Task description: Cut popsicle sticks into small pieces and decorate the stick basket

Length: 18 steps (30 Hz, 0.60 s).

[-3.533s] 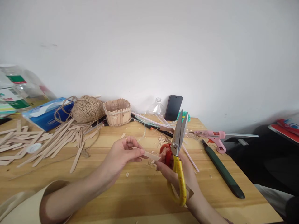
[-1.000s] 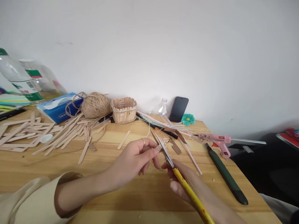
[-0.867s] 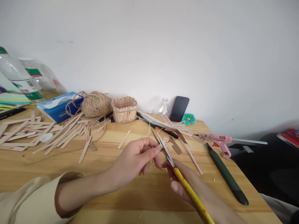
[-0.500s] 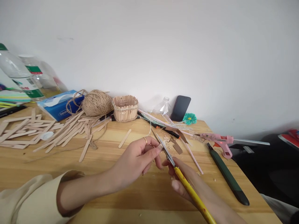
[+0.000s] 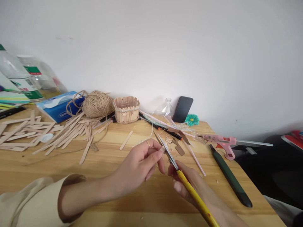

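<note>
My left hand (image 5: pixel 139 164) pinches a short piece of craft stick (image 5: pixel 162 149) between thumb and forefinger. Only a small pale end of that piece shows. In my right hand (image 5: pixel 199 186) is a pair of scissors (image 5: pixel 189 188) with long yellow handles, partly hidden along the palm. Its metal blades point away from me, slightly parted, right beside the left fingertips and the stick piece. Small wood scraps (image 5: pixel 168 141) lie on the table just beyond the blades.
A craft-stick basket (image 5: pixel 127 110), a twine ball (image 5: pixel 98 104) and a blue tissue pack (image 5: pixel 61 108) stand along the wall. Loose sticks (image 5: pixel 26 132) cover the left. A pink glue gun (image 5: pixel 222 141), a green cutter (image 5: pixel 229 175) and a propped phone (image 5: pixel 182 109) are to the right.
Both hands stay almost where they were, still holding the stick piece and the scissors. The whole view has shifted very slightly.
</note>
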Motion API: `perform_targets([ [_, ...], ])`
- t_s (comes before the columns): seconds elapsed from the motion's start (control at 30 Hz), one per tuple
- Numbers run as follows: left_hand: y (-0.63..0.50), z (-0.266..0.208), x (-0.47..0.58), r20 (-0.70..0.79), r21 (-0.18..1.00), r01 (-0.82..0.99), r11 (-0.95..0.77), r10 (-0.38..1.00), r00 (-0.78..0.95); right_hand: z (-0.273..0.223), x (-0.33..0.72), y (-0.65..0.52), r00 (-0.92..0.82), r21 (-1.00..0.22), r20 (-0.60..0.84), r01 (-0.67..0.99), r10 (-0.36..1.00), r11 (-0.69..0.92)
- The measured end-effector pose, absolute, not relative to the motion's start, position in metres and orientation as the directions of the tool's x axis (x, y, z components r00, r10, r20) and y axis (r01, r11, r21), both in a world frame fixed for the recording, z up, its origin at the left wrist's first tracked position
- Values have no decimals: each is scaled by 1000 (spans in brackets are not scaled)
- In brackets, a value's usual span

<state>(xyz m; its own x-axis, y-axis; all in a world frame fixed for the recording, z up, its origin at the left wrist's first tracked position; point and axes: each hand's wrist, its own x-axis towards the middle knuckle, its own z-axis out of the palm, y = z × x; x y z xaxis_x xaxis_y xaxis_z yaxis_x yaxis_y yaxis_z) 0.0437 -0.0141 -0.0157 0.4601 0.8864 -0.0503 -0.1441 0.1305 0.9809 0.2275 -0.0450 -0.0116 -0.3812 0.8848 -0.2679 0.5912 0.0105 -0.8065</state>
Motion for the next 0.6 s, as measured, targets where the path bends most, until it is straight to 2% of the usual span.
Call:
perform_targets([
  [0.23, -16, -18, 43, -62, 982, -132, 136, 888, 456, -9, 226, -46, -352, -783, -296, 622, 888, -14],
  [0.6, -17, -16, 41, -82, 977, -138, 160, 889, 450, -9, 223, -44, -397, -819, -299, 574, 868, -20],
])
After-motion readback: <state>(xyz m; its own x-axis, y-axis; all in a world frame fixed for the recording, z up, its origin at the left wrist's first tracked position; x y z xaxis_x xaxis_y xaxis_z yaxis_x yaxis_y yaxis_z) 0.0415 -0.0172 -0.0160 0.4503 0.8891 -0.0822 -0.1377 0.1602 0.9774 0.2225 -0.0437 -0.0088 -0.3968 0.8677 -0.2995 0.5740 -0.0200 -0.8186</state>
